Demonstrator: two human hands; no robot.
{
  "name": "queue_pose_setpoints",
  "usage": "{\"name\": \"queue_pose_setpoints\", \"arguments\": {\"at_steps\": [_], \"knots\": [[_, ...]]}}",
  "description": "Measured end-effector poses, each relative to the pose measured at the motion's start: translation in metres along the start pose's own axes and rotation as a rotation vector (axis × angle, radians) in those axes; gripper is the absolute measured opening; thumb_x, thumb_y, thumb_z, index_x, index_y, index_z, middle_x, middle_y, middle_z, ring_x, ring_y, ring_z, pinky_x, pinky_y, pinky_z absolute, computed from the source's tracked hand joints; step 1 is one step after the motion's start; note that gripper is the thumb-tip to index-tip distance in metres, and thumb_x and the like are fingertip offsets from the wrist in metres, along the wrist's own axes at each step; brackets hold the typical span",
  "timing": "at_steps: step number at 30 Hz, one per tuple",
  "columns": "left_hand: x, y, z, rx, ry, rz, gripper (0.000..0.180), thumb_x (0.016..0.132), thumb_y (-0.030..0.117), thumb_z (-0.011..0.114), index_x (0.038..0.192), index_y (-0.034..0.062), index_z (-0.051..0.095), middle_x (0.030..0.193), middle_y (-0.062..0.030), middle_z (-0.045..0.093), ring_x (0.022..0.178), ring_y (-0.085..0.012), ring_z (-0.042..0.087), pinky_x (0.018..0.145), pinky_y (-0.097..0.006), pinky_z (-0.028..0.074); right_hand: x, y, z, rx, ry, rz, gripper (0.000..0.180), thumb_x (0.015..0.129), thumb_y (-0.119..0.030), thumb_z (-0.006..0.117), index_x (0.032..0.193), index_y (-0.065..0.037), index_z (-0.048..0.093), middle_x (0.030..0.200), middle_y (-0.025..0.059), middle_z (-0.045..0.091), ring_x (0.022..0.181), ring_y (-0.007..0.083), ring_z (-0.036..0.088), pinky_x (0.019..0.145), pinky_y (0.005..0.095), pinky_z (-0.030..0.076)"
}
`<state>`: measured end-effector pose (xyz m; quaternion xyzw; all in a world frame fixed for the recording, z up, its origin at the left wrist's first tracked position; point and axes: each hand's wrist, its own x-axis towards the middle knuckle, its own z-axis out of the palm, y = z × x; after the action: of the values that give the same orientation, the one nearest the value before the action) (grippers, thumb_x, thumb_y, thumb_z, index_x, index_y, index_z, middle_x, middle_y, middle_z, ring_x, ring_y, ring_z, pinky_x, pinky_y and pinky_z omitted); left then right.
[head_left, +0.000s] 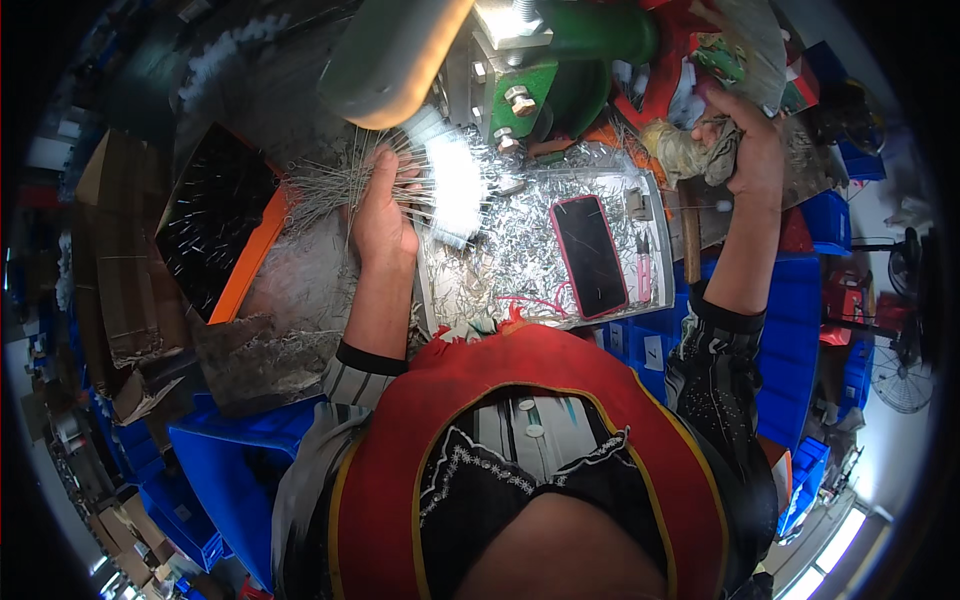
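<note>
two bare hands are at work over a cluttered metal bench. the left hand point(383, 215) is closed around a fanned bundle of thin metal wires point(330, 185), fingers curled together over the stems, the wire ends spreading out to the left over a heap of loose wire and to the right toward a bright white patch beside a green machine point(560, 70). the right hand point(752, 150) is raised higher and farther right, its fingers wrapped tightly around a handle bound in dirty rag point(690, 155); the rag-covered part sticks out to the left of the fist. between the two hands lies a shallow metal tray point(640, 190) filled with short shiny wire offcuts, and a phone with a pink case point(588, 255) rests face up in it. a black tray with an orange rim point(215, 235) sits tilted to the left of the wire bundle, well apart from the right hand. blue plastic bins point(800, 330) stand at the lower right.
</note>
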<state>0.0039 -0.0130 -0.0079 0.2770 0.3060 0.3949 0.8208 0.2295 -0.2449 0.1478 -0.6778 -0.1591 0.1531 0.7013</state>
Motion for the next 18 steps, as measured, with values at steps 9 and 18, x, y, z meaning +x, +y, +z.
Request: {"name": "queue_pose_setpoints", "arguments": {"at_steps": [9, 18], "knots": [[-0.005, 0.006, 0.004, 0.069, -0.081, 0.034, 0.031, 0.084, 0.012, 0.058, 0.112, 0.0002, 0.049, 0.094, -0.0105, 0.061, 0.081, -0.0175, 0.058, 0.068, -0.027, 0.048, 0.008, 0.096, 0.003, 0.282, 0.044, -0.376, 0.007, 0.073, 0.002, 0.058, 0.078, 0.007, 0.055, 0.068, 0.0132, 0.061, 0.058, 0.0186, 0.058, 0.053, 0.0275, 0.046], [-0.007, 0.006, 0.008, 0.065, 0.027, 0.048, 0.033, 0.085, 0.012, 0.057, 0.114, 0.0014, 0.047, 0.095, -0.0110, 0.061, 0.083, -0.0185, 0.058, 0.072, -0.031, 0.047, 0.006, 0.018, -0.009, 0.031, 0.069, -0.043, 0.015, 0.069, -0.011, 0.065, 0.071, 0.002, 0.058, 0.063, 0.0103, 0.059, 0.051, 0.0188, 0.058, 0.052, 0.0297, 0.048]]}}
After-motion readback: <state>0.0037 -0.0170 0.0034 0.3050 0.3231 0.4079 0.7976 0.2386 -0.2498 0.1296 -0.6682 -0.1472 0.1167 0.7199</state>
